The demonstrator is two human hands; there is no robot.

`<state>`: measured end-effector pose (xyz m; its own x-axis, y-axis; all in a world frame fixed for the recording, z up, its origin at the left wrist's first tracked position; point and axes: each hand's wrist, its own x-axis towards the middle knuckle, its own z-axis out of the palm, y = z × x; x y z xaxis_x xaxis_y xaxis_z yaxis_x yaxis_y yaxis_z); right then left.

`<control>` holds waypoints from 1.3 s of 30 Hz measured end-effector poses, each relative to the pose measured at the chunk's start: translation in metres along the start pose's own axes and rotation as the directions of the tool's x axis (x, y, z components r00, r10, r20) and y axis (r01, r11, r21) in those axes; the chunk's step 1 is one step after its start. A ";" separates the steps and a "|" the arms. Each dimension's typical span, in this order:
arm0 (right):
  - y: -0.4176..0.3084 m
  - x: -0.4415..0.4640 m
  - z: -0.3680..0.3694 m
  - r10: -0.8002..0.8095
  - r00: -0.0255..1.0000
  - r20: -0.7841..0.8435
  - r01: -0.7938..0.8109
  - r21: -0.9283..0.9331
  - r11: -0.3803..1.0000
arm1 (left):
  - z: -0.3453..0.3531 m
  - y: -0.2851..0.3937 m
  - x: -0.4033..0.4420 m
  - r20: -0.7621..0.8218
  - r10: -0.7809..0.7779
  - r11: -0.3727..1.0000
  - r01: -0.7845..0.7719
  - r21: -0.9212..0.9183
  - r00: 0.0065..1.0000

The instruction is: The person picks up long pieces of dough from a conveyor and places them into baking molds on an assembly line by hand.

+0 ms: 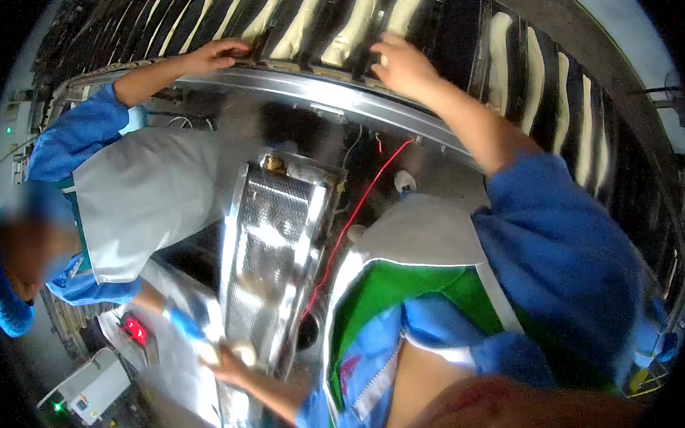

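Observation:
My right hand (406,69) is over the conveyor, its fingers bent around the near end of a long pale dough strip (409,3). A bit of pale dough shows between thumb and fingers. More dough strips (354,23) lie side by side in dark trays. My left hand (231,367) reaches low on the left, beside the metal chute; its fingers are blurred. A small pale round piece (244,352) is right by it, and I cannot tell whether it is held.
A co-worker in blue on the left has one hand (214,56) at the conveyor edge and the other arm, with a blue cuff (184,324), near my left hand. A perforated metal chute (270,241) stands between us. A red cable (352,221) hangs beside it. A steel rail (305,84) edges the conveyor.

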<state>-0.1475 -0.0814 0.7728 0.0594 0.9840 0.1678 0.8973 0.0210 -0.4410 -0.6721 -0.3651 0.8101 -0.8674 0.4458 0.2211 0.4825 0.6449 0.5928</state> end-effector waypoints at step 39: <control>0.004 0.144 0.064 -0.163 0.982 0.095 0.171 -0.090 0.981 | 0.070 -0.037 -0.148 0.546 -0.085 0.980 0.169 -0.105 0.834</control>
<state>-0.1637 0.0715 0.7389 -0.1290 0.9797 0.1532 0.9299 0.1732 -0.3245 -0.5532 -0.4116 0.7011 -0.6979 0.6553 -0.2889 0.3137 0.6424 0.6992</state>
